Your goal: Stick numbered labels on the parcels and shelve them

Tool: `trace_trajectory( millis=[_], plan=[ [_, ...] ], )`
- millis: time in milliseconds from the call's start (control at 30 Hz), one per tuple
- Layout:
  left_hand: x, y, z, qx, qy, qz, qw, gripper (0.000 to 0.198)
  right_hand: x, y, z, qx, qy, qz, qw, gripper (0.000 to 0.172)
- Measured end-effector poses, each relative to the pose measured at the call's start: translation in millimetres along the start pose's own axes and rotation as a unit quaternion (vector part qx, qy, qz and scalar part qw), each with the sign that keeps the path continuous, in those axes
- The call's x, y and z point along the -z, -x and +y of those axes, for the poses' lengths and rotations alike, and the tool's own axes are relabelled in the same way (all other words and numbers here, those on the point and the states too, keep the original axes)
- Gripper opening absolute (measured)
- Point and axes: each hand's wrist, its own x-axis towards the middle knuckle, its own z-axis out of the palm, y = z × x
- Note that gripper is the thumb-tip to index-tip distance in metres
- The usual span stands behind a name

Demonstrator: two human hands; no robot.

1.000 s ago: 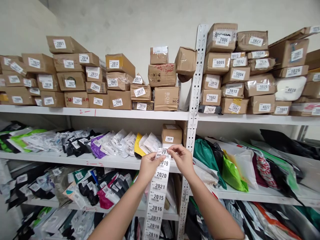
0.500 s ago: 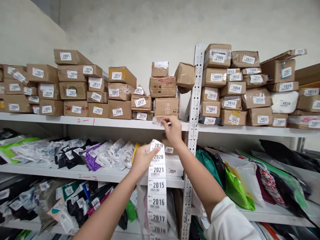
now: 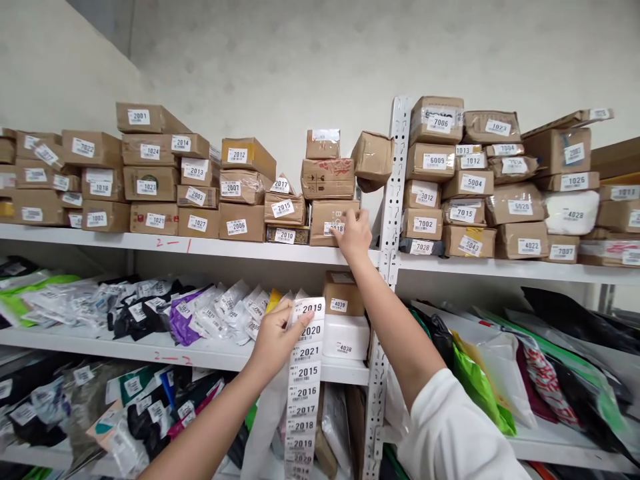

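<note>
The left hand [image 3: 280, 333] is closing on a strip of numbered labels [image 3: 306, 390], its thumb lying over the printed side near the top. The strip is hanging in front of the middle shelf [image 3: 115, 348], trailing below that shelf's front edge; holding it high and facing outward is probably keeping the numbers readable and the top label within easy reach of the other hand.

The right hand [image 3: 355, 233] is resting against a brown carton [image 3: 323, 210], its thumb touching a label marked 2018 [image 3: 334, 229] and its other fingers curling loosely. Whether it is pinching the label's edge or only pressing it, one cannot tell. The carton is sitting at the front edge of the upper shelf [image 3: 250, 249], near the right end by the perforated upright [image 3: 393, 193], and is supporting a taped carton [image 3: 328, 179]. Boxes are lining that edge with labels facing out, presumably for quick reading.

The strip is looking white, narrow and slightly curling, bearing bold black numbers and small barcodes: 2019, 2020 and 2021 are leading, then 2015 onward. The lowest labels are blurring.
</note>
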Motion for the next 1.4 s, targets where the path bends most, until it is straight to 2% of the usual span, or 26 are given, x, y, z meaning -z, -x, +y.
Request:
trace_trajectory(
  millis=[100,167,200,233,267,300,333,367,400,533,600,700,800,867,933,1000,1067,1133,1300,1400],
  plan=[
    [-2.2,9,3,0.005,0.019,0.015,1.0,0.036,8,-2,7,0.055,-0.033,-0.058,0.996,0.011],
    [-1.6,12,4,0.008,0.036,0.019,0.999,0.038,22,5,4,0.051,-0.097,-0.048,0.993,0.012],
    [-0.8,11,4,0.008,0.046,0.02,0.999,0.038,31,12,-2,0.042,-0.162,-0.053,0.985,0.016],
    [0.1,9,5,0.006,0.058,0.022,0.998,0.037,41,21,-9,0.037,-0.245,-0.087,0.965,0.021],
    [0.9,5,5,0.005,0.072,0.022,0.997,0.036,52,32,-18,0.038,-0.335,-0.149,0.929,0.026],
    [1.5,0,5,0.003,0.087,0.022,0.996,0.035,63,44,-27,0.046,-0.413,-0.234,0.879,0.029],
    [1.6,-5,4,0.001,0.1,0.023,0.995,0.035,72,55,-35,0.051,-0.462,-0.305,0.831,0.031],
    [1.0,-12,4,0.001,0.111,0.024,0.994,0.035,80,66,-42,0.052,-0.487,-0.35,0.799,0.031],
    [-0.4,-17,3,0.005,0.123,0.027,0.992,0.035,85,75,-47,0.049,-0.496,-0.369,0.784,0.03],
    [-12.9,-31,1,0.075,0.232,0.083,0.966,0.034,90,91,-51,0.0,-0.485,-0.337,0.807,0.026],
    [-19.6,-32,3,0.096,0.25,0.122,0.956,0.032,90,91,-48,-0.04,-0.494,-0.341,0.799,0.029],
    [-24.2,-32,11,0.067,0.183,0.164,0.967,0.028,92,92,-47,-0.093,-0.529,-0.337,0.773,0.033],
    [-22.3,-36,20,0.022,0.085,0.2,0.976,0.032,93,96,-53,-0.122,-0.557,-0.311,0.76,0.033],
    [-19.6,-41,24,0.004,0.033,0.232,0.972,0.037,92,99,-57,-0.147,-0.572,-0.297,0.751,0.035],
    [-16.8,-45,26,0.0,0.028,0.25,0.968,0.041,89,98,-59,-0.161,-0.582,-0.287,0.743,0.035],
    [-14.4,-46,27,0.013,0.079,0.222,0.972,0.037,87,96,-59,-0.15,-0.583,-0.266,0.753,0.034],
    [-12.4,-43,26,0.03,0.128,0.159,0.978,0.03,85,94,-58,-0.122,-0.575,-0.241,0.772,0.03],
    [-11.0,-38,24,0.046,0.142,0.119,0.982,0.033,85,93,-56,-0.088,-0.56,-0.227,0.792,0.025],
    [-11.6,-37,16,0.085,0.156,0.151,0.972,0.037,85,89,-59,0.014,-0.486,-0.191,0.853,0.01],
    [-10.7,-49,14,0.106,0.226,0.153,0.956,0.039,80,76,-67,0.066,-0.459,-0.165,0.87,0.007]
  ],
)
